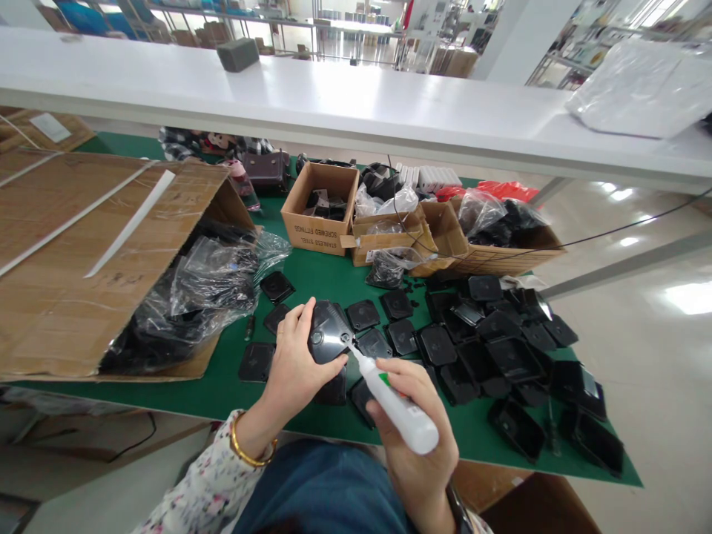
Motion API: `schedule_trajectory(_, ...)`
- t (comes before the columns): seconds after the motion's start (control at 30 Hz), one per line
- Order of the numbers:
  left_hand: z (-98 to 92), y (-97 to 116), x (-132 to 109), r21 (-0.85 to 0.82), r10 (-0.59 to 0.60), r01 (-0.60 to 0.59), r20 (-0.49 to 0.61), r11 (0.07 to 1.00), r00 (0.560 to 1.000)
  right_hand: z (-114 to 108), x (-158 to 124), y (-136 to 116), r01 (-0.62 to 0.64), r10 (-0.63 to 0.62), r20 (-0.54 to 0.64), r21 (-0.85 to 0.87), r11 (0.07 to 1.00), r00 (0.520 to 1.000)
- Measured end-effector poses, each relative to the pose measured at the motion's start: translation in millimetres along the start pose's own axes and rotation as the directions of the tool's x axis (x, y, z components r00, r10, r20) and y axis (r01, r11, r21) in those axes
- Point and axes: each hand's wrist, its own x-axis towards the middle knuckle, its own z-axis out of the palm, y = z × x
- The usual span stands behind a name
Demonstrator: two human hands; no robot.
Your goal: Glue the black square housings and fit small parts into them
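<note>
My left hand grips a black plastic cover by its left side and lower edge, thumb along the bottom. In my right hand is a white glue bottle with a thin nozzle. The nozzle tip meets the cover at a small round feature near its right edge; whether any liquid is coming out is too small to tell. Several similar black covers lie around and partly beneath my hands on the green table.
A big cardboard box with bagged black parts lies at left. A small open carton and more boxes stand behind. Black housings are heaped at right. A white shelf spans the table's far side. A person's checkered sleeve shows beyond.
</note>
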Motion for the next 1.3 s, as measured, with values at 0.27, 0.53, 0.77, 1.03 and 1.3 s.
schedule_trajectory(0.27,1.1,-5.5,3.3,0.005,-0.004,0.004,-0.005,1.000,1.000,2.2,2.5,23.3,-0.354,0.400,-0.154,0.258,0.899,0.903)
schedule_trajectory(0.53,52.5,-79.8,42.2,0.085,-0.043,0.047,-0.052,0.995,0.998,-3.4,16.2,99.7,-0.485,0.780,-0.124,0.721,0.496,0.613)
schedule_trajectory(0.77,102.9,-152.2,163.2,0.234,0.084,-0.098,0.069,0.967,0.994,6.2,27.0,174.1,-0.548,0.876,-0.033,0.769,0.330,0.481)
schedule_trajectory(1.03,122.3,-175.8,166.0,0.170,0.041,-0.068,0.158,0.983,0.987,77.6,60.5,264.4,-0.680,0.688,0.129,0.358,0.640,0.715)
schedule_trajectory(1.3,-42.3,-68.8,51.0,-0.638,-0.287,0.174,-0.078,0.750,0.955,122.6,80.5,353.0,-0.466,0.499,0.221,-0.185,0.865,0.838)
